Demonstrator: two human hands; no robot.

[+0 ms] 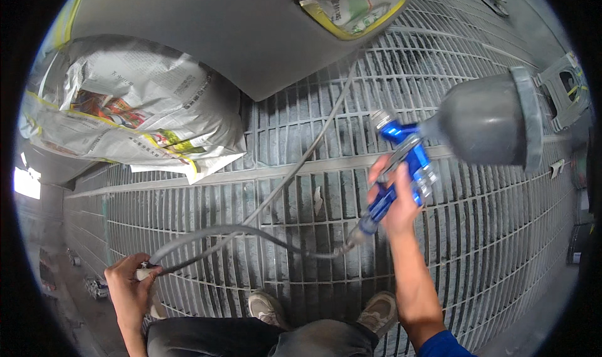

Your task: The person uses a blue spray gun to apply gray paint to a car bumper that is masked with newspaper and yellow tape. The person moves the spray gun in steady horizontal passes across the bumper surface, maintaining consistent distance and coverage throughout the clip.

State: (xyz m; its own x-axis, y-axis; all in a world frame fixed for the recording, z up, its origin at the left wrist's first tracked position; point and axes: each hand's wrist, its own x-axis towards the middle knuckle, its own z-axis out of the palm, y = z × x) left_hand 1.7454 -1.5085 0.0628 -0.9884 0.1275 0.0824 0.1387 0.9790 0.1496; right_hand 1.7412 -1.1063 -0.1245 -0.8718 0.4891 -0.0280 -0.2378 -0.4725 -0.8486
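Grey primer-coloured coating already covers the car body panel (pixel 188 37) overhead, smooth and even as far as shows, while newspaper masking (pixel 125 106) with yellow tape wraps the part beside it at the left and a second masked opening (pixel 354 9) sits further right. Low at the left, the left hand (pixel 128 282) is closed around the grey air hose (pixel 251 231), holding its slack off the metal floor grating (pixel 489 231). The hose loops rightward to the blue spray gun (pixel 404 169), which the right hand (pixel 392 197) clasps by the handle, grey cup (pixel 489 119) tilted right, nozzle toward the panel. I judge coating largely laid; the masking is not yet removed.
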